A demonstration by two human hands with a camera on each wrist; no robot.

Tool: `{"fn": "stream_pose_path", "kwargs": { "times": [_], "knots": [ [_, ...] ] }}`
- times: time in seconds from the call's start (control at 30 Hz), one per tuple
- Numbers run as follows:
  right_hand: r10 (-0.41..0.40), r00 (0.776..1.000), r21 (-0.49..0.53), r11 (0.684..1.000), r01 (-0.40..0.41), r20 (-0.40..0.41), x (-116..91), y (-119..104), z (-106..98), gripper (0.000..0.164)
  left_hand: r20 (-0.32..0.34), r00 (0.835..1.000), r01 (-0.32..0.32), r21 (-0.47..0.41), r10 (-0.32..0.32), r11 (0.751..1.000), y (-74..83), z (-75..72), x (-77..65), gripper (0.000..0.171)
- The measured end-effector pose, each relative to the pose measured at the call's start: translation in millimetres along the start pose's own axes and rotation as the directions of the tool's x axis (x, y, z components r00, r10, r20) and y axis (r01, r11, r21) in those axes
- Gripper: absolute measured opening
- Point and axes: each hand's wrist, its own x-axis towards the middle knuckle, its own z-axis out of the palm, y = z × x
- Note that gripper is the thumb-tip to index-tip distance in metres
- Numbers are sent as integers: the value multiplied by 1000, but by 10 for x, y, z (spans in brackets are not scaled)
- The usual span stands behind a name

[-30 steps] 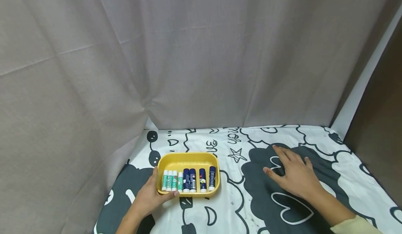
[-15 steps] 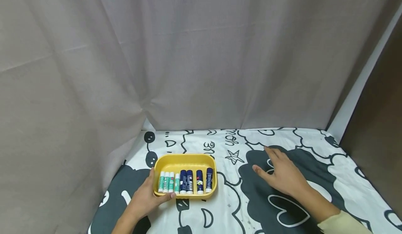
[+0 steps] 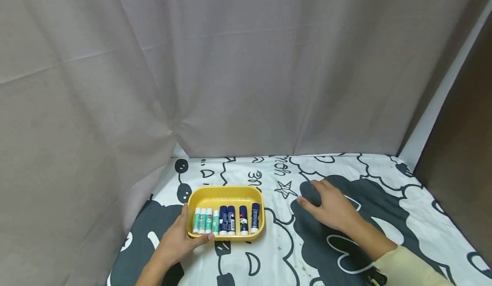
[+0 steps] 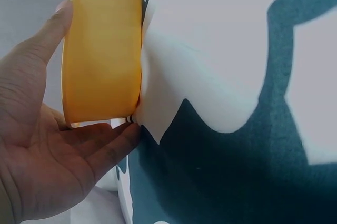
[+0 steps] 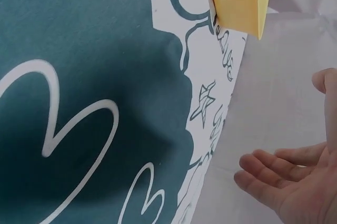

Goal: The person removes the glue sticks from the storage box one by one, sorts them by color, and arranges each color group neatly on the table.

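left hand (image 3: 174,241): curled round the near-left corner of the yellow tray (image 3: 226,194), thumb on the near rim
yellow tray: on the left part of the patterned cloth (image 3: 274,247)
green-and-white tubes (image 3: 202,222): four side by side in the tray's left half
dark blue tubes (image 3: 231,221): four to their right, the last two spaced apart
right hand (image 3: 333,207): relaxed, thumb away from the fingers, holding nothing, well right of the tray

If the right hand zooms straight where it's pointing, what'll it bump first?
Maybe the cloth, or, if the right hand clears that, the curtain beyond; its height is hard to judge. The tray lies left of that line.
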Motion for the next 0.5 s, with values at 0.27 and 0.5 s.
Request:
{"fn": "stream_pose_path", "kwargs": {
  "times": [0.27, 0.5],
  "knots": [
    [24, 999, 2, 1000, -24, 49, 84, -120, 39, 95, 9, 1000, 0, -12, 0, 1000, 21, 25, 16, 154],
    [4, 998, 47, 999, -7, 65, 166, -321, 122, 81, 2, 1000, -13, -14, 13, 1000, -3, -29, -8, 154]
  ]
}}
